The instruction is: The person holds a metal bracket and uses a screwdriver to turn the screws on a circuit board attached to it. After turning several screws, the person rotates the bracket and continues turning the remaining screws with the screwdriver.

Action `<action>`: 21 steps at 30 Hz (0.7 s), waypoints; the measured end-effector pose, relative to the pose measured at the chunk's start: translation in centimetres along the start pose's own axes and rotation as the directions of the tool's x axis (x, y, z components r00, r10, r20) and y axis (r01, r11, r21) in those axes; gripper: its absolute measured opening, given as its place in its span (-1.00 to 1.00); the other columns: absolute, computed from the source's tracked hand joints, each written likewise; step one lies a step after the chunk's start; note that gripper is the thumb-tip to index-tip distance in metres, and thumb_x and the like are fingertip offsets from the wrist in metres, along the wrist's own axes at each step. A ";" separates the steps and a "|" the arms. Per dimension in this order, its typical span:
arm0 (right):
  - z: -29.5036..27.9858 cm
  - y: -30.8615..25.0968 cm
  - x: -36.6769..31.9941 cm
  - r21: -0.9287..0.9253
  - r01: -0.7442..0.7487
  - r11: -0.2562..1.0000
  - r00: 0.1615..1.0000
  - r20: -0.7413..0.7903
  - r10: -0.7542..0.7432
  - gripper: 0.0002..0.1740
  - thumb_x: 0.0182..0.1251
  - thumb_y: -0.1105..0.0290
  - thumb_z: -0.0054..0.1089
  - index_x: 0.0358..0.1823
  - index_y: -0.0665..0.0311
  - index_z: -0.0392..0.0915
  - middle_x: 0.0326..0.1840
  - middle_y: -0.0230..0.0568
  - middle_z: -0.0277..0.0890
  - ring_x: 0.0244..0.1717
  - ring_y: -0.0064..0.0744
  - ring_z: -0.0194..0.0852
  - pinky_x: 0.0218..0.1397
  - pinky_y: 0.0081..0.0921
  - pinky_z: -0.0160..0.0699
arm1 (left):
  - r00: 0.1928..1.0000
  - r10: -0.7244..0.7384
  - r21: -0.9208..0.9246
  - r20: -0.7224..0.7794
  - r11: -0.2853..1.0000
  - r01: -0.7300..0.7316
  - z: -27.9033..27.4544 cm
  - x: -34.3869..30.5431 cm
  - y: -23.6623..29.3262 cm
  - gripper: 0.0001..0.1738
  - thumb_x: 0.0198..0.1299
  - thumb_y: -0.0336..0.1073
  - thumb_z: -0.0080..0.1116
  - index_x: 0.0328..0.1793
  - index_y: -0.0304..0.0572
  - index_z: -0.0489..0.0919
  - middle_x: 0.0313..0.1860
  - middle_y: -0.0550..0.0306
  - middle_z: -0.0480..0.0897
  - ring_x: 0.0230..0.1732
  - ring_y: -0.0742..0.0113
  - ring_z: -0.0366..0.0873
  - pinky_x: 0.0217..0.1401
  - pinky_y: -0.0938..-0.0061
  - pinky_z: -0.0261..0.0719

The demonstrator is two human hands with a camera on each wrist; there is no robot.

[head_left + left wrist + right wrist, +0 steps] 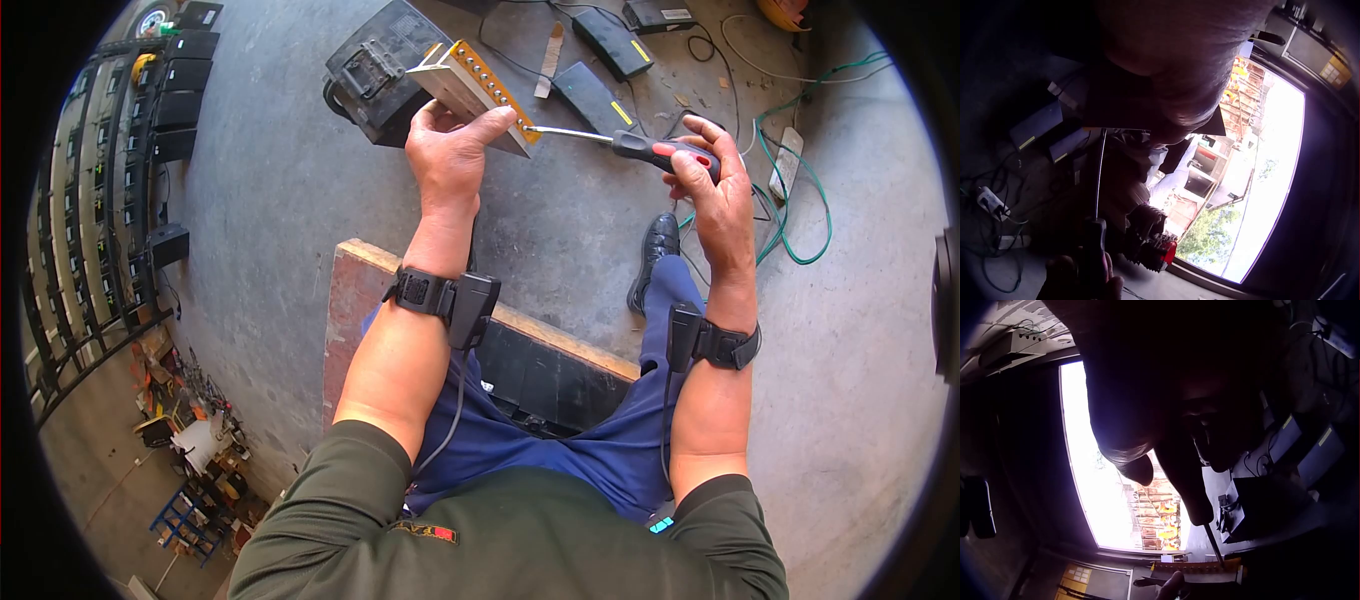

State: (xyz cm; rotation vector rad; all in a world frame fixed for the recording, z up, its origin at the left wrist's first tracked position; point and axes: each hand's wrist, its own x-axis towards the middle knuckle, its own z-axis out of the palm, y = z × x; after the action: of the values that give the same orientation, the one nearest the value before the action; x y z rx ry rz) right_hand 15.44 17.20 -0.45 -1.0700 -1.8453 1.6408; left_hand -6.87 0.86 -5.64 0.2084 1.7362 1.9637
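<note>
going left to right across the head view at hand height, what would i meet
Row of black boxes → bulky black device → left hand → screwdriver shaft → right hand → white power strip

No text, brand, number or sign can be read with certainty. Markings are located as follows. 1 narrow yellow label (641, 50) is carried by a black rectangular box (608, 40). 1 similar yellow strip label (622, 112) is carried by a second black rectangular box (588, 95); its print is too small to be read. 1 white rectangular label (676, 14) is fixed to a black box at the upper edge of the head view; its characters are not resolved. 1 small embroidered emblem in red and yellow (428, 532) is borne by the dark green fabric shirt (540, 530); its lettering is illegible.
</note>
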 end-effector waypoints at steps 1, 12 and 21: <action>0.0 0.3 0.0 0.000 0.000 1.000 1.000 0.000 0.000 -0.44 0.42 0.17 0.34 0.36 0.24 0.48 -0.06 -0.25 0.66 -0.27 -0.57 0.54 -0.17 -0.58 0.63 | 1.000 -0.002 -0.003 0.002 1.000 0.002 0.0 0.1 0.0 -0.21 -0.06 -0.46 0.65 0.27 -0.54 0.42 0.06 -0.06 0.66 0.07 0.27 0.64 0.26 0.36 0.61; -1.0 -0.1 0.6 -0.010 -0.218 0.976 0.970 0.111 0.218 -0.39 0.41 0.06 0.39 0.34 0.25 0.49 -0.16 -0.29 0.61 -0.31 -0.60 0.53 -0.24 -0.63 0.54 | 1.000 0.004 0.037 0.014 0.999 -0.004 -0.1 -0.1 0.0 -0.21 -0.06 -0.46 0.65 0.27 -0.55 0.42 0.07 -0.09 0.67 0.08 0.25 0.66 0.26 0.36 0.62; 0.3 0.0 -0.1 0.049 0.180 0.983 0.983 0.016 -0.181 -0.31 0.40 0.05 0.40 0.38 0.31 0.42 -0.16 -0.30 0.60 -0.30 -0.59 0.56 -0.21 -0.60 0.60 | 1.000 0.021 0.058 0.011 0.998 -0.021 0.1 -0.2 0.2 -0.20 -0.07 -0.45 0.65 0.27 -0.56 0.42 0.07 -0.10 0.67 0.07 0.26 0.66 0.26 0.37 0.63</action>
State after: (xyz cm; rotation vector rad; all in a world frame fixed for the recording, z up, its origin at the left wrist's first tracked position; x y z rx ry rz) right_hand 15.28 16.96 -0.47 -0.8428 -1.8482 1.5861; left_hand -6.69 0.84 -5.42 0.2579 1.7927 1.9249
